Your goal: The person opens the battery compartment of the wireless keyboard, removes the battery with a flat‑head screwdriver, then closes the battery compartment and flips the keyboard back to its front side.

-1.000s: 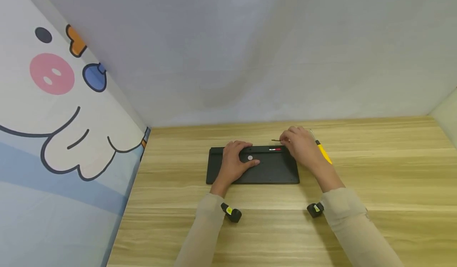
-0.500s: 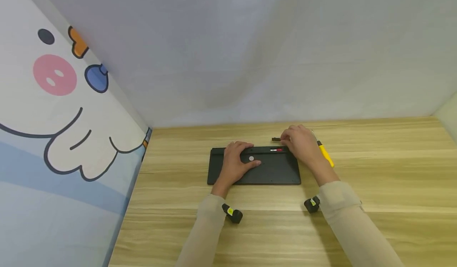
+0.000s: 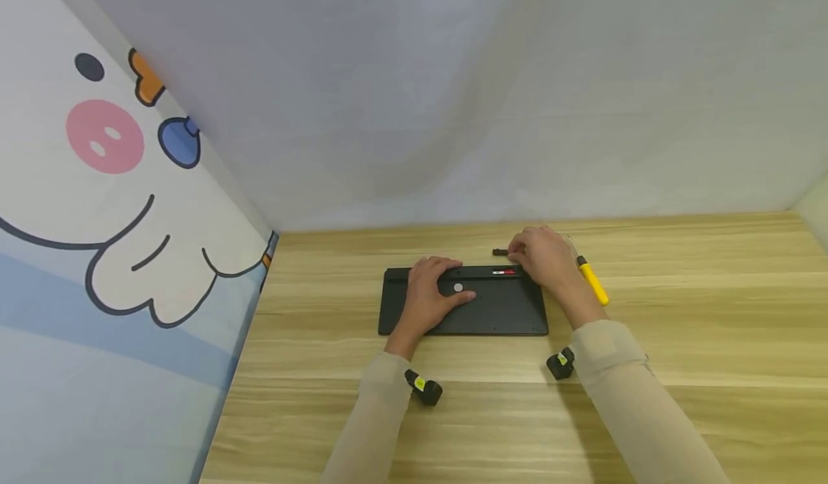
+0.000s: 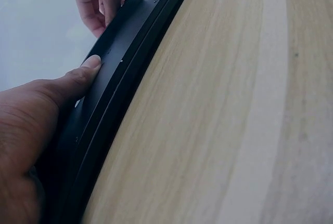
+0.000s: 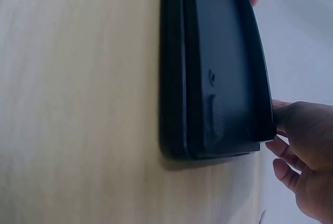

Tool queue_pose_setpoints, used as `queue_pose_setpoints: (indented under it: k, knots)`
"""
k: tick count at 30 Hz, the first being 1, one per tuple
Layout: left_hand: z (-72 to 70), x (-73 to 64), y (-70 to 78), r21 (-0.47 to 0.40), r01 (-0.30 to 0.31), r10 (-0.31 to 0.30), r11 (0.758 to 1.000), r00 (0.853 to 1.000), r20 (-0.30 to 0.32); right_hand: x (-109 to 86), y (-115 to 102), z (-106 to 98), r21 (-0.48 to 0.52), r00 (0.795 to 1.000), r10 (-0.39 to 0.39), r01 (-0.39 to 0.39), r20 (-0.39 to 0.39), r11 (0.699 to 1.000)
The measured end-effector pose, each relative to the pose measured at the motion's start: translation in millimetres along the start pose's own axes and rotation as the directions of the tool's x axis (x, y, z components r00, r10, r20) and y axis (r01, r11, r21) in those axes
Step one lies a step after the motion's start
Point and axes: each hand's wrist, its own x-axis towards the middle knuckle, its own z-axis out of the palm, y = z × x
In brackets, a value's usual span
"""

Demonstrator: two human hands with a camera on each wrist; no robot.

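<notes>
A black keyboard (image 3: 511, 315) lies underside up on the table. My left hand (image 3: 428, 293) grips it left of centre, thumb on the underside and fingers over the far edge. Beside that thumb is a small round white spot (image 3: 458, 288). A red-and-silver battery (image 3: 503, 272) shows in an uncovered slot along the raised far ridge. At the far right corner, my right hand (image 3: 546, 257) pinches a small black battery cover (image 3: 499, 252), which sticks out leftward just beyond the far edge. In the right wrist view, the right fingertips (image 5: 281, 154) are at the keyboard's end, partly behind it.
A screwdriver (image 3: 591, 279) with a yellow handle lies right of the keyboard, close to the right wrist. Black wrist cameras (image 3: 427, 390) hang beneath both cuffs. A pale wall (image 3: 517, 110) rises behind the wooden table (image 3: 310, 398), and a cartoon panel (image 3: 116, 268) borders its left.
The battery cover has turned from edge-on to showing more of its broad face. My right forearm has shifted slightly left, uncovering more of the screwdriver; the left hand keeps its hold on the keyboard.
</notes>
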Motion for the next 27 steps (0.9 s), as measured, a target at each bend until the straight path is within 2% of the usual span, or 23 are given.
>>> queue_pose_setpoints:
  k: [6,11,17,27]
  knots:
    - [1.6,1.3,0.1,-0.001,-0.010,0.010,1.000,1.000,-0.009,3.1,2.8,0.1,-0.004,1.000,0.008,-0.008,0.015,1.000]
    - [2.2,1.6,-0.2,0.006,-0.026,0.026,1.000,0.999,-0.022,3.7,2.9,-1.1,0.026,0.999,0.013,-0.014,0.029,1.000]
    - [2.1,2.2,-0.6,-0.003,-0.019,0.019,1.000,1.000,-0.017,4.1,3.8,-0.2,0.057,0.999,0.018,-0.021,0.049,0.998]
    - [1.7,2.4,-1.5,-0.001,0.005,-0.005,1.000,1.000,-0.003,-1.3,5.5,4.3,0.111,1.000,-0.005,0.004,0.004,0.994]
